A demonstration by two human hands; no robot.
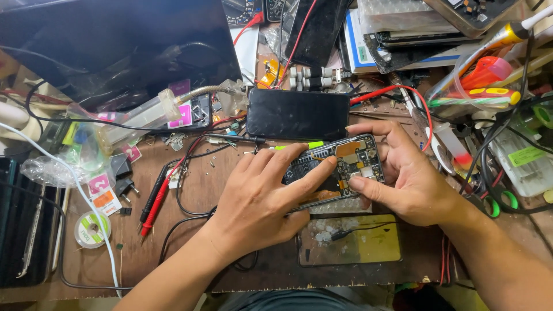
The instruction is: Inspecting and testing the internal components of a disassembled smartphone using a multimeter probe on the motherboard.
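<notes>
Both hands clamped the opened phone (345, 167), left hand (262, 198) across its near edge, right hand (403, 178) gripping its right end, hemmed between black phone (298, 114) and cluttered tabletop (190, 190).

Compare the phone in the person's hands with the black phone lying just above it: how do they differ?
The opened phone shows its circuit boards and inner parts; the black phone shows only a plain dark face. The opened phone is gripped by the left hand and right hand; the black phone lies untouched on the workbench. Both are flat, rectangular and lie lengthwise.
</notes>
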